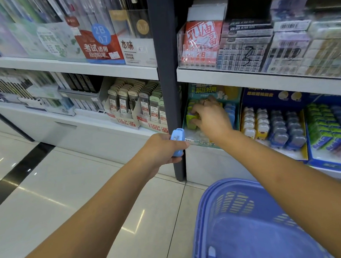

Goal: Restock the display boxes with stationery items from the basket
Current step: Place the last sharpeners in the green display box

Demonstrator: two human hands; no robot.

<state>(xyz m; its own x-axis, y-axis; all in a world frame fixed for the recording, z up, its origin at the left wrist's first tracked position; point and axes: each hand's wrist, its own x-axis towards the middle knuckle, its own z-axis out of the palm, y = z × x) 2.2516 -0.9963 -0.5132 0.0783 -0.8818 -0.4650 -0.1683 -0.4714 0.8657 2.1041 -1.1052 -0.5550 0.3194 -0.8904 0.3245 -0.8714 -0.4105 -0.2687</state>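
Beside shelf post, left hand point(161, 149) holds blue item point(177, 142) upright.

"2B 0.7" and "考试适用 自动铅笔" are read on the red pencil box point(98, 46); "本味" is shown on the white box point(138, 51); "100" and "2B" are printed on the lead-refill boxes point(141, 118).
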